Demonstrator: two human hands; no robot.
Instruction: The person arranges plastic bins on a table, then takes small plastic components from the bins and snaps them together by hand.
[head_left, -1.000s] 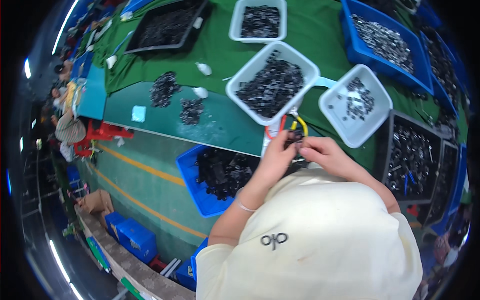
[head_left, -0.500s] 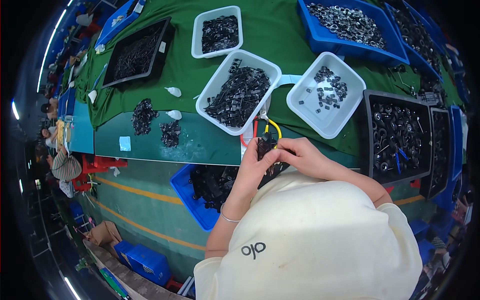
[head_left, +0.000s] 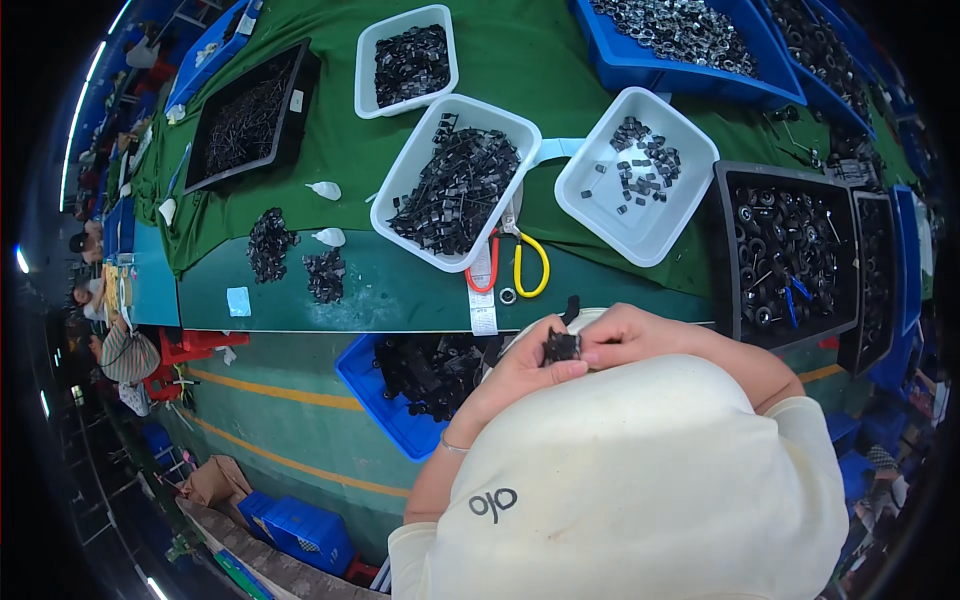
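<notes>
A small black plastic part is held close to my body, just off the table's front edge. My left hand is closed round it, thumb along its near side. The fingers of my right hand are pinched together at the part's right end. Part of it is covered by my fingers, so its exact kind cannot be made out. A pair of scissors with one red and one yellow handle lies beyond my hands, its blades partly under a white tub. A small ring rests beside the handles.
White tubs of black pieces stand on the green table. Black crates flank them, and a blue bin holds metal rings. Below the table edge sits a blue box of black parts. Small black heaps lie left.
Both hands have drawn back toward my body with the black part, off the scissors' handles. The ring and the handles now show. The whole view has shifted slightly.
</notes>
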